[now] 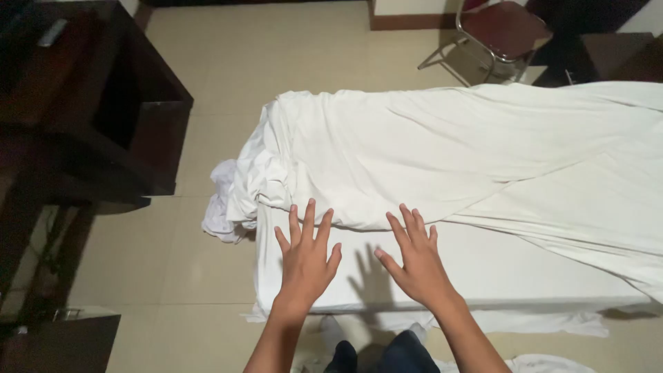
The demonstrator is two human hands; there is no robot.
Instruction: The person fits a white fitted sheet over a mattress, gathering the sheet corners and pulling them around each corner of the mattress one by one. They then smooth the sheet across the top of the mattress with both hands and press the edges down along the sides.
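Above the mattress (pixel 483 269) edge, left hand (pixel 305 266) and right hand (pixel 414 262) hover spread, empty; the crumpled white sheet (pixel 442 152) lies just beyond, running left-right.

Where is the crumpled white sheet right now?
The crumpled white sheet lies across the bed, bunched at its left end, just beyond both spread hands.

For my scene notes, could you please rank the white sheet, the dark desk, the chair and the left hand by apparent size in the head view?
1. white sheet
2. dark desk
3. chair and left hand: similar; the hand is nearer, so unsure.
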